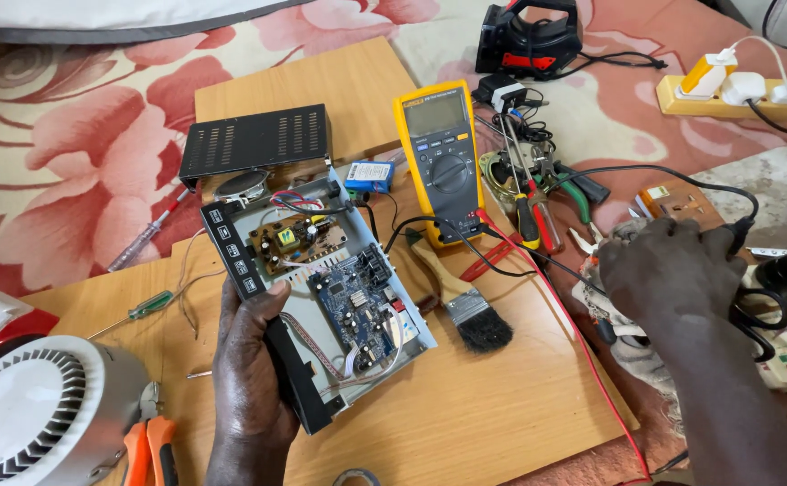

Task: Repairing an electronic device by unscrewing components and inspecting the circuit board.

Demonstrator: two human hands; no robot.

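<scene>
While the left hand (247, 360) is gripping the opened electronics box (317, 297) by its black front edge, fingers clamped around it, the box is tilting above the wooden bench (501, 405) with its blue circuit board (357, 301) and brown circuit board (290, 241) exposed. Its black perforated cover (254, 139) is lying behind. The right hand (668, 270) is resting palm-down on a cloth (632, 346) at the bench's right edge, fingers curled; what they are closing on cannot be told. A yellow multimeter (443, 157) and a paintbrush (465, 306) are lying between the hands.
</scene>
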